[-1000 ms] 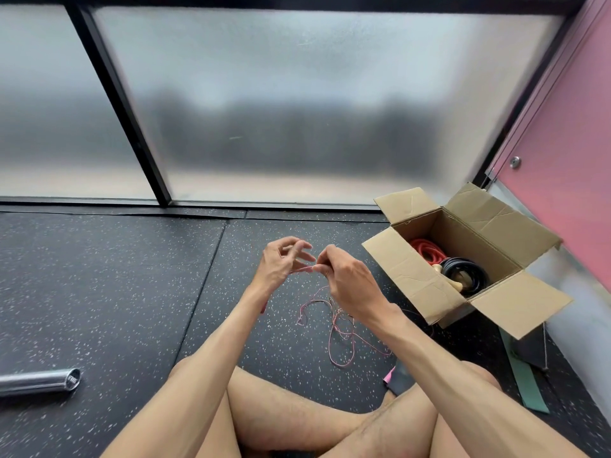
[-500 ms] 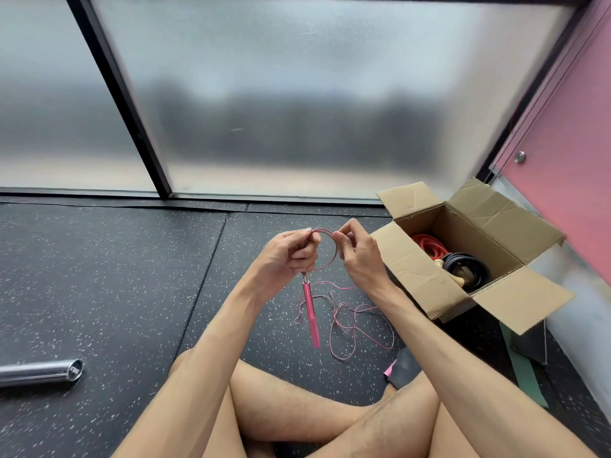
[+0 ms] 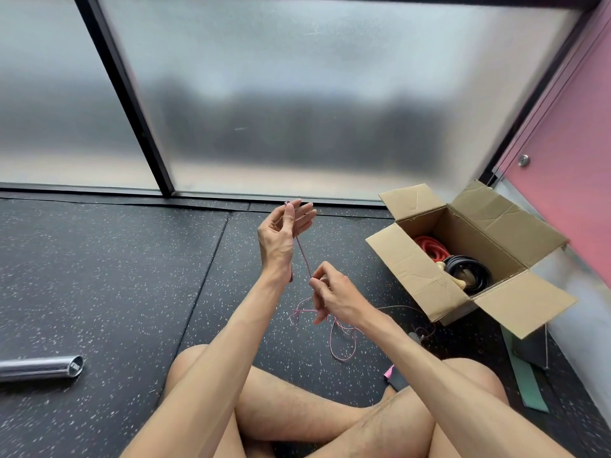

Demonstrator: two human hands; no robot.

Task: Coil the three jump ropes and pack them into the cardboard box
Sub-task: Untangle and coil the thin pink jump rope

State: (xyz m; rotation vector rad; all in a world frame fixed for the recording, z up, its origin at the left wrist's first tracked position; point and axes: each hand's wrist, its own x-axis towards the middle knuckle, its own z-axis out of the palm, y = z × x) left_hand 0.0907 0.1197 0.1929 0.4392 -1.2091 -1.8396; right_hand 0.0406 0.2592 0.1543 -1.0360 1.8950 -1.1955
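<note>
My left hand [image 3: 281, 236] is raised, palm toward me, and holds the thin pink jump rope [image 3: 303, 256] near its fingertips. The cord runs taut down to my right hand [image 3: 334, 292], which pinches it lower down. The rest of the pink rope lies in loose loops on the floor [image 3: 344, 338] in front of my crossed legs. The open cardboard box [image 3: 416, 269] stands to the right. Inside it lie a coiled red rope [image 3: 429, 247] and a coiled black rope [image 3: 469, 271] with pale handles.
A metal tube [image 3: 43, 368] lies on the black speckled floor at the left. A green band [image 3: 525, 378] and dark items lie beside the box by the right wall. A frosted glass wall [image 3: 297, 94] closes the far side.
My left hand has risen and opened its fingers while my right hand dropped lower, stretching the pink cord between them. The hanging pink handle is out of sight now.
</note>
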